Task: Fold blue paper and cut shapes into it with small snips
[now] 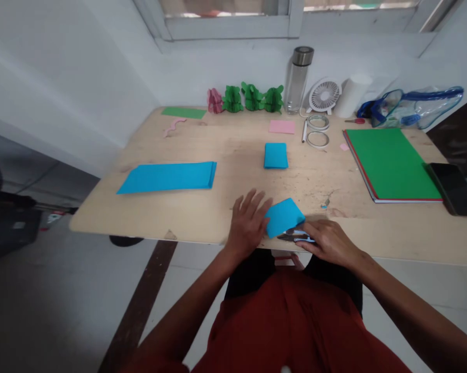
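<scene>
Near the table's front edge lies a small blue paper piece (pixel 283 216), turned at an angle. My left hand (pixel 249 223) rests at its left side, fingers spread, fingertips touching the table and the paper's edge. A dark tool like scissors or snips (pixel 291 235) lies along the paper's lower right edge, with my right hand (pixel 326 239) closed around its handles. Farther back sits a square blue paper stack (pixel 276 155). Long blue paper strips (pixel 167 176) lie to the left.
On the wooden table (pixel 233 134), folded green paper shapes (pixel 232 99) and a bottle (pixel 297 80) stand by the wall, with a small fan (pixel 324 95). At right are tape rolls (pixel 318 139), a green pad (pixel 392 163) and a phone (pixel 454 188).
</scene>
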Tool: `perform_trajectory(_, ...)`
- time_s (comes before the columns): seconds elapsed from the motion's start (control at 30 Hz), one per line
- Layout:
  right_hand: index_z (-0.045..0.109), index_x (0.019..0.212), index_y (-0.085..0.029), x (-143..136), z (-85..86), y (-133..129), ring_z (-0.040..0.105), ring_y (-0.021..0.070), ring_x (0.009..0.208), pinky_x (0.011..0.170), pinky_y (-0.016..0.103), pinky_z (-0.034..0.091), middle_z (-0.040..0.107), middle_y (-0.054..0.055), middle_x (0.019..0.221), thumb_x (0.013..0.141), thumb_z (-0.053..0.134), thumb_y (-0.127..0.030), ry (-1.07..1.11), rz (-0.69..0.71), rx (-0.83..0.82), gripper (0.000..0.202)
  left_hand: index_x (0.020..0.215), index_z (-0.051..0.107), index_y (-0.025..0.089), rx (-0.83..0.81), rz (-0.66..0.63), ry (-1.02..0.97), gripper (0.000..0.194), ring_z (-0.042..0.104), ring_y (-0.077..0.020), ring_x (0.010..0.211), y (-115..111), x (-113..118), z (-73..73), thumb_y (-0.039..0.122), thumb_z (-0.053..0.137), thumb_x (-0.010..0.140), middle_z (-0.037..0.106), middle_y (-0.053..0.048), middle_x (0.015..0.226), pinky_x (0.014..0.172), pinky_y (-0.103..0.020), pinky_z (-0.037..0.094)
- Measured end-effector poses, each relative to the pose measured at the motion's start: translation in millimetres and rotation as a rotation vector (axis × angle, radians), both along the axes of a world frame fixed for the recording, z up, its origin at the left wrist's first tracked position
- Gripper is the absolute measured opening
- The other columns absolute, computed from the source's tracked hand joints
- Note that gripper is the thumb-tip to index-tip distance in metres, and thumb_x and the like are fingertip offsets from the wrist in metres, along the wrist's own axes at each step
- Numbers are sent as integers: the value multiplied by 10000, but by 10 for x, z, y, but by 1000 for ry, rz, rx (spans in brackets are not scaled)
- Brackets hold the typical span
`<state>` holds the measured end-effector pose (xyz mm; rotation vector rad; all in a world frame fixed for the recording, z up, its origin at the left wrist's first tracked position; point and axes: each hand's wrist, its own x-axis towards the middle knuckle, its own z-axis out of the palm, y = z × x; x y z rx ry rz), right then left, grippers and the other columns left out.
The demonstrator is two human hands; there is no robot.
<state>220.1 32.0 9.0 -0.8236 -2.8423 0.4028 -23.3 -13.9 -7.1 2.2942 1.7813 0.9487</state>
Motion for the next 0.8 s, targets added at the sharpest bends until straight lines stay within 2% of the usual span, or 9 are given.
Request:
perform_trajectory(0.1,591,1043,-190,5,15,18,623,198,758,635,298,413,679,58,855,922,457,-420,-34,1,-14,292,1400,361,256,-83,-239,286,497,206,-304,1396,157,-124,-82,416,382,930,343,-75,1479,1111,-557,101)
perform_trajectory(0.2,580,1069,-191,2,34,36,624,199,772,646,301,416,682,56,866,923,457,-425,-49,20,-34,302,1424,313,254,-131,-329,376,545,198,-287,1401,255,-178,-193,485,345,931,286,-62,1508,1112,-547,108)
perform_trajectory(0.37,582,1029,-182,-82,70,58,617,197,809,703,307,410,680,60,885,929,457,-421,-70,90,-59,288,1436,286,249,-158,-334,432,548,190,-284,1404,253,-175,-231,477,319,939,237,-61,1526,1108,-548,132)
perform_trajectory(0.5,583,931,-170,-169,57,76,600,189,739,676,304,377,680,62,831,937,431,-452,-118,133,-48,320,1439,277,262,-169,-324,461,541,171,-269,1412,236,-170,-186,468,311,939,231,-47,1530,1119,-535,130)
perform_trajectory(0.8,594,871,-172,-179,-19,142,571,165,647,620,297,349,673,47,745,948,397,-454,-84,219,1,353,1444,265,277,-208,-312,455,550,134,-264,1421,243,-168,-182,480,310,934,204,-36,1539,1125,-537,98)
